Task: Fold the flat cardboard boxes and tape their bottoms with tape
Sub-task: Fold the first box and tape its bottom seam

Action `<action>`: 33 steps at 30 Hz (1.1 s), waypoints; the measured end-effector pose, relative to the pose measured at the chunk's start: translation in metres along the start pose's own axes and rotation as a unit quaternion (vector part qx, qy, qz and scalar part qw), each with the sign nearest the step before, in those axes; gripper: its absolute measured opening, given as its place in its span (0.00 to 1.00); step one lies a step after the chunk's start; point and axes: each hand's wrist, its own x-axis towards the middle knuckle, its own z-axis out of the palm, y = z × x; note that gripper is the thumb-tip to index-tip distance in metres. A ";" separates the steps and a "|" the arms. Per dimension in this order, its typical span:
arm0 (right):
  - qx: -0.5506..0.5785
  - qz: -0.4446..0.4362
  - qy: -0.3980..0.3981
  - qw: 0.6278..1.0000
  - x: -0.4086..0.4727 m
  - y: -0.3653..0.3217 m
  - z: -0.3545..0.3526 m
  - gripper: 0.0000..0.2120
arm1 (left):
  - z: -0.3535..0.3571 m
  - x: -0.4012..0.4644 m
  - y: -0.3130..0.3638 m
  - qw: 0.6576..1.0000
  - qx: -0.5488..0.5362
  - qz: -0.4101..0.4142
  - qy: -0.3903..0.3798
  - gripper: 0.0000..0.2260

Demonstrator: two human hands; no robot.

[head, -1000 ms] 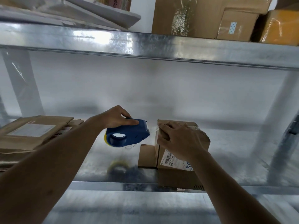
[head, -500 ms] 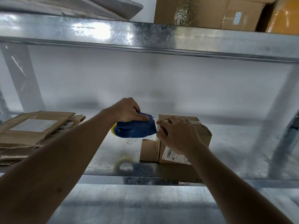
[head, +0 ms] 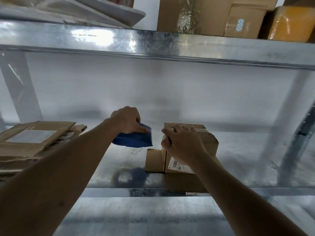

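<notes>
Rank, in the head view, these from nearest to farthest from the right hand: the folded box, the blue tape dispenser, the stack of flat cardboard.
1. Folded box: directly under the right hand, which rests on its top.
2. Blue tape dispenser: just to its left, held by the left hand.
3. Stack of flat cardboard: far left on the shelf.

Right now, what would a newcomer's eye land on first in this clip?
The blue plastic tape dispenser gripped in the left hand at centre, beside the small brown cardboard box that the right hand steadies on the shiny metal shelf. Flattened brown cardboard boxes are stacked at left.
</notes>
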 end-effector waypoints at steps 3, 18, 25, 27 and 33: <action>0.020 0.036 0.003 0.999 0.003 -0.006 0.000 0.29 | -0.007 0.004 -0.007 0.998 -0.046 -0.014 0.030 0.24; 0.024 0.197 0.066 0.978 0.037 -0.044 -0.005 0.15 | 0.039 -0.016 -0.013 0.983 -0.075 -0.064 0.155 0.18; 0.088 0.121 0.099 0.984 0.027 -0.017 -0.008 0.05 | 0.045 -0.020 -0.019 0.963 -0.184 -0.092 0.172 0.16; 0.092 0.104 0.101 0.985 0.023 -0.005 -0.009 0.03 | 0.045 -0.021 -0.023 0.954 -0.229 -0.094 0.168 0.15; 0.131 0.054 0.086 0.986 0.007 0.029 -0.012 0.14 | 0.042 -0.025 -0.031 0.926 -0.325 -0.098 0.165 0.10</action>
